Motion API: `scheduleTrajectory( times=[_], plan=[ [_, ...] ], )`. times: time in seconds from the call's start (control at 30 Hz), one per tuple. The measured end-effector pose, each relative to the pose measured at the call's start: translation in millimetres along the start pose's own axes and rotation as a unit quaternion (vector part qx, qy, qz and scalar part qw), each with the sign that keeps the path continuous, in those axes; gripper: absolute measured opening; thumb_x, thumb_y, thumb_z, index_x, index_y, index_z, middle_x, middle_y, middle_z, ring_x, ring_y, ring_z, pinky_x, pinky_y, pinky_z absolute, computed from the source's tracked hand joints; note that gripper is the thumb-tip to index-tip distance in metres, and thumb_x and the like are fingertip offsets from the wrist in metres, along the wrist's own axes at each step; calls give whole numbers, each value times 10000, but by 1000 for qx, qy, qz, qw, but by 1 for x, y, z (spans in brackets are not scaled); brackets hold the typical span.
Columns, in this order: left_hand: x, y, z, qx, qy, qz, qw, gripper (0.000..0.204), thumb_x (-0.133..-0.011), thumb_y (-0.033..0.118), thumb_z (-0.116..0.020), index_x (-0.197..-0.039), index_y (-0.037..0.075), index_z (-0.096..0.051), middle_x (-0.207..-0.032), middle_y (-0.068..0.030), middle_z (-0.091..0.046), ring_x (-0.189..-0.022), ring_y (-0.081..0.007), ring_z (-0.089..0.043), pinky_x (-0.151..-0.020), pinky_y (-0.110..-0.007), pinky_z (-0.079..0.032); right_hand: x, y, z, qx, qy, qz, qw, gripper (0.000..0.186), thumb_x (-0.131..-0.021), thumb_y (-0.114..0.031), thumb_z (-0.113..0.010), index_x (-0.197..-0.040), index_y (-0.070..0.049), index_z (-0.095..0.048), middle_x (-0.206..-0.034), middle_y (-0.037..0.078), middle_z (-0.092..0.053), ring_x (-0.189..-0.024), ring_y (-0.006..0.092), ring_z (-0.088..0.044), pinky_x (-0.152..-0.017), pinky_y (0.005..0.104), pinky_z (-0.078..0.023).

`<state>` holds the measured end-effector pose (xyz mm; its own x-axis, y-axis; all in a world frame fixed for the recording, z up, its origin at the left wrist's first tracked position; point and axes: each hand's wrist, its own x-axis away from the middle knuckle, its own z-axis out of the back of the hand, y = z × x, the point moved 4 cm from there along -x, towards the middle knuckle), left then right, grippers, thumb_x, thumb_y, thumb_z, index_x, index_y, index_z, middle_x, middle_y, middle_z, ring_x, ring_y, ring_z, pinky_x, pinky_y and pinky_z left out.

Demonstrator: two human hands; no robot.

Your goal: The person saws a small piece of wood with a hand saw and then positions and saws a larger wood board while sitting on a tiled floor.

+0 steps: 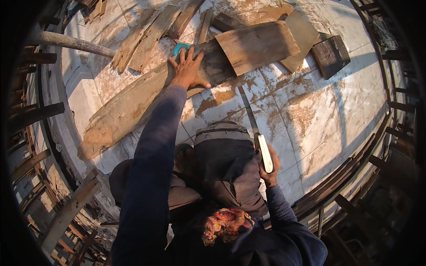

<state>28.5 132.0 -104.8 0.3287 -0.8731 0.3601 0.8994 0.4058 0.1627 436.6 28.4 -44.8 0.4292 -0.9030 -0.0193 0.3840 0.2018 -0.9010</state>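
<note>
My left hand [188, 68] presses down on a long, weathered wooden plank [128, 106], fingers spread wide. In my right hand [270, 167] is a handsaw [265, 153], my fingers wrapped around its pale handle. Its dark blade [247, 105] stretches away from me to the plank's near edge, where a dark line crosses between the part under my left hand and a browner board section [257, 46]. Whether that section is still joined to the plank, I cannot tell. Just past my left fingertips lies a small teal curved object [181, 48], partly hidden; its kind is unclear.
Beyond the plank lie several old boards [153, 37]. A greyish board [298, 40] and a dark wooden block [330, 55] are at the far right. A round pole [75, 42] slants in from the left. Sawdust [301, 113] covers parts of the pale tiled floor [284, 155]. Wooden slats line both sides.
</note>
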Motion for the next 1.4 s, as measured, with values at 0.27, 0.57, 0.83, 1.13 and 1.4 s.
scheduleTrajectory(
  times=[0.27, 0.57, 0.83, 1.13, 1.4],
  plan=[
    [-7, 1, 0, -11, -5, 5, 1000, 1384, -339, 612, -904, -1526, 276, -277, -1619, -95, -114, -1484, -384, -69, -1056, -791, -107, -53, 5, -17, -61, 11, -13, 998, 506, -759, -12, -658, -1261, 6, -595, -1094, 145, -696, -903, 194, -688, -828, 299, -513],
    [0, 0, 3, -9, -8, 17, 1000, 1348, -376, 609, -906, -1525, 315, -266, -1629, -74, -85, -1488, -377, -57, -1082, -771, -68, -20, 5, 15, -27, -10, 19, 999, 514, -748, -28, -636, -1257, 28, -591, -1083, 147, -692, -898, 205, -686, -831, 287, -502],
    [-4, -6, 6, -1, 8, 20, 1000, 1530, -368, 612, -903, -1561, 140, -69, -1627, -128, -54, -1491, -371, -59, -1098, -729, -95, -114, 21, -44, -96, -10, 18, 995, 512, -761, -39, -678, -1267, -30, -594, -1075, 148, -689, -856, 181, -671, -774, 293, -507],
    [5, -4, 4, -11, -5, 64, 998, 1598, -337, 682, -889, -1548, 51, -59, -1608, -187, -109, -1497, -352, -41, -1164, -624, -71, -102, 4, -28, -131, -6, 66, 989, 519, -766, -35, -666, -1279, -39, -592, -1087, 157, -690, -889, 178, -672, -799, 296, -505],
    [4, -4, -8, -3, -15, 55, 998, 1567, -378, 615, -904, -1544, 27, -38, -1618, -188, -40, -1499, -350, -10, -1155, -631, -76, -188, -2, -52, -148, -18, 47, 988, 531, -771, -53, -682, -1294, -32, -588, -1131, 175, -686, -1028, 191, -660, -881, 318, -496]
  ],
)
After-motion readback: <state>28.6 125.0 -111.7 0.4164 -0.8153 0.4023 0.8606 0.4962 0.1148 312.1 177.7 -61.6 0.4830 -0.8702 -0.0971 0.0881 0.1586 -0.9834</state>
